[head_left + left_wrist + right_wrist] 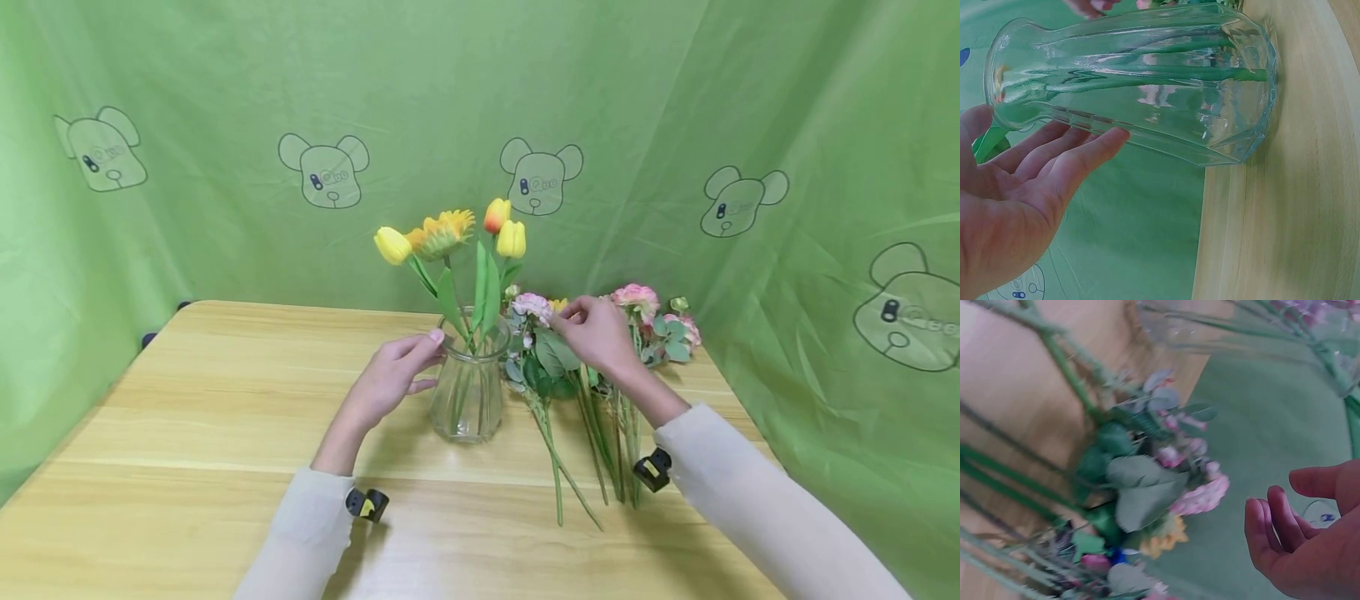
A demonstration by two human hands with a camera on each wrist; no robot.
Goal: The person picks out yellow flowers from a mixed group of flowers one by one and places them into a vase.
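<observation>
A clear faceted glass vase point(467, 404) stands upright on the table, holding several flowers. Among them are a yellow tulip point(392, 246), a red-and-yellow tulip point(496, 216) and a yellow-orange sunflower point(442, 237). My left hand point(390, 375) is at the vase's left side, thumb at the rim; in the left wrist view its extended fingers point(1094, 153) lie along the glass. My right hand point(600, 333) hovers over the loose flowers, fingers slightly bent. Nothing is between them in the right wrist view, where a pale pink flower point(1204, 495) and a grey-green leaf point(1144, 487) are nearby.
Right of the vase, several loose stems point(592, 442) lie on the wooden table point(225, 400), their ends toward the front. A pink flower point(636, 298) and leaves point(675, 342) lie near the right edge. A green curtain point(420, 92) with bear drawings surrounds the table.
</observation>
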